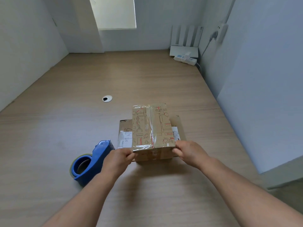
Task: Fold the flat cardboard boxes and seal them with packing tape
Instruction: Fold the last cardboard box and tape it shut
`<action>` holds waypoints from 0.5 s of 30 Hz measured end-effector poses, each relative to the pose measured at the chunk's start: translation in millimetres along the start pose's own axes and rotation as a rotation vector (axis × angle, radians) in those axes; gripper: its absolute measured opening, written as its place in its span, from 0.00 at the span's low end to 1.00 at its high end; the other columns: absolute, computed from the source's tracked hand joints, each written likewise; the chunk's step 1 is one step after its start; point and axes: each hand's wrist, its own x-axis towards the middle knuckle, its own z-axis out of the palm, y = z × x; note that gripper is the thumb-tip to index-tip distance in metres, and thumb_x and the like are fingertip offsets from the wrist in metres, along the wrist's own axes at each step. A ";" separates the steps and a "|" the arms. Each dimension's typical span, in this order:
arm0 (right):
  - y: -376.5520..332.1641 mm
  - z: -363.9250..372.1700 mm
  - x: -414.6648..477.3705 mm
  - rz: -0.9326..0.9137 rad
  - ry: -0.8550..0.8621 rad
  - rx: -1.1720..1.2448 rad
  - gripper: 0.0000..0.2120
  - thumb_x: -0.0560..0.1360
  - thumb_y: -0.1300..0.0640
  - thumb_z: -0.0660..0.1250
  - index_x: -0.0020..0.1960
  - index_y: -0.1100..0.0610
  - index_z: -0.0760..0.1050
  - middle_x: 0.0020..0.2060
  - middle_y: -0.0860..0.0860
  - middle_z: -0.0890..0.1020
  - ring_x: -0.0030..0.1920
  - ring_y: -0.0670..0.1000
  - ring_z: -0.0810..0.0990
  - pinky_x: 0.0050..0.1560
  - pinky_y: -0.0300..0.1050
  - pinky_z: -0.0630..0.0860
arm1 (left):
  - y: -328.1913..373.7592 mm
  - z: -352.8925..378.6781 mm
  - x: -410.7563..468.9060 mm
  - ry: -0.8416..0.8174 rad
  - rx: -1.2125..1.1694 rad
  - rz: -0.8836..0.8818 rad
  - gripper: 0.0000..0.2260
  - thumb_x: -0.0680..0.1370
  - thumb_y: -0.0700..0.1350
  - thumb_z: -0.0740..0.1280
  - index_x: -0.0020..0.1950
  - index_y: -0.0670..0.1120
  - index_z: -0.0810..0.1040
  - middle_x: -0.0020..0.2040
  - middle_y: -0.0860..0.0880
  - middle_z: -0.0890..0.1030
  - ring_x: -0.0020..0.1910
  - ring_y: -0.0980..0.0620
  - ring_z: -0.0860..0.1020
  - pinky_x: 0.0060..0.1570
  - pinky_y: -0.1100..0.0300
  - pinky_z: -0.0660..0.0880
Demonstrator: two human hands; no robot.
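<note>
A small folded cardboard box (151,126) with red and black printed drawings sits on top of a flat cardboard piece (125,128) that carries white labels. Clear tape runs along the box's top seam and shines at its near edge. My left hand (119,158) pinches the box's near left corner. My right hand (188,149) grips its near right corner. A blue tape dispenser (91,161) with a roll of tape lies on the table just left of my left hand.
The wooden table (82,128) has a round cable hole (107,98) at middle left. A white router (184,49) and power strip (186,58) stand at the back right corner, against the grey partition walls.
</note>
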 end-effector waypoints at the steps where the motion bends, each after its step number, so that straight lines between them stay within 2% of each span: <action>1: -2.6 0.5 -0.6 0.044 -0.014 0.035 0.22 0.76 0.43 0.63 0.65 0.53 0.70 0.62 0.50 0.77 0.60 0.55 0.75 0.51 0.46 0.70 | 1.6 2.7 -3.2 -0.009 0.016 -0.001 0.13 0.77 0.56 0.65 0.58 0.52 0.80 0.55 0.53 0.82 0.52 0.53 0.79 0.51 0.55 0.79; 3: -10.7 -0.3 0.3 0.181 0.010 0.272 0.42 0.68 0.31 0.64 0.74 0.51 0.59 0.67 0.47 0.71 0.66 0.52 0.71 0.62 0.50 0.71 | 5.8 6.0 -5.8 -0.070 -0.077 0.008 0.29 0.76 0.59 0.66 0.74 0.54 0.64 0.68 0.57 0.73 0.64 0.54 0.74 0.59 0.55 0.74; 4: -16.2 -0.5 4.1 0.246 0.056 0.392 0.49 0.63 0.25 0.61 0.75 0.52 0.56 0.69 0.48 0.70 0.67 0.52 0.70 0.64 0.52 0.70 | 11.0 4.8 -6.0 -0.092 -0.197 0.021 0.33 0.76 0.58 0.65 0.78 0.54 0.56 0.71 0.57 0.69 0.67 0.54 0.71 0.63 0.54 0.71; 5: -22.3 -0.4 10.2 0.308 0.108 0.462 0.54 0.59 0.21 0.57 0.75 0.53 0.55 0.69 0.49 0.70 0.67 0.52 0.70 0.64 0.54 0.71 | 16.3 4.1 -4.9 -0.093 -0.331 0.045 0.33 0.78 0.57 0.64 0.78 0.55 0.51 0.73 0.57 0.67 0.69 0.54 0.69 0.67 0.53 0.69; 7: -38.9 0.5 22.1 0.412 0.142 0.462 0.57 0.56 0.19 0.53 0.74 0.54 0.55 0.68 0.51 0.71 0.66 0.54 0.71 0.62 0.55 0.71 | 26.5 4.3 1.4 -0.067 -0.472 0.042 0.30 0.81 0.56 0.58 0.79 0.55 0.48 0.74 0.54 0.66 0.70 0.53 0.68 0.70 0.52 0.66; 11: -61.4 12.4 34.7 0.465 0.126 0.305 0.45 0.71 0.28 0.57 0.75 0.58 0.50 0.67 0.55 0.72 0.65 0.57 0.71 0.59 0.51 0.70 | 37.9 12.6 9.2 -0.064 -0.412 -0.046 0.29 0.83 0.54 0.52 0.78 0.52 0.39 0.77 0.51 0.59 0.73 0.48 0.63 0.69 0.54 0.62; 13: -54.9 15.4 37.4 0.456 0.172 0.319 0.34 0.76 0.34 0.54 0.71 0.58 0.57 0.64 0.55 0.74 0.63 0.59 0.73 0.55 0.51 0.71 | 38.4 13.9 10.8 -0.063 -0.416 -0.067 0.28 0.83 0.54 0.51 0.78 0.53 0.39 0.77 0.52 0.59 0.73 0.47 0.63 0.70 0.53 0.62; 15: -44.6 16.4 38.2 0.423 0.180 0.397 0.25 0.80 0.38 0.50 0.66 0.56 0.62 0.62 0.55 0.76 0.60 0.59 0.74 0.56 0.52 0.73 | 37.3 13.9 12.0 -0.056 -0.447 -0.088 0.27 0.83 0.54 0.52 0.78 0.55 0.41 0.77 0.52 0.60 0.72 0.47 0.64 0.69 0.52 0.63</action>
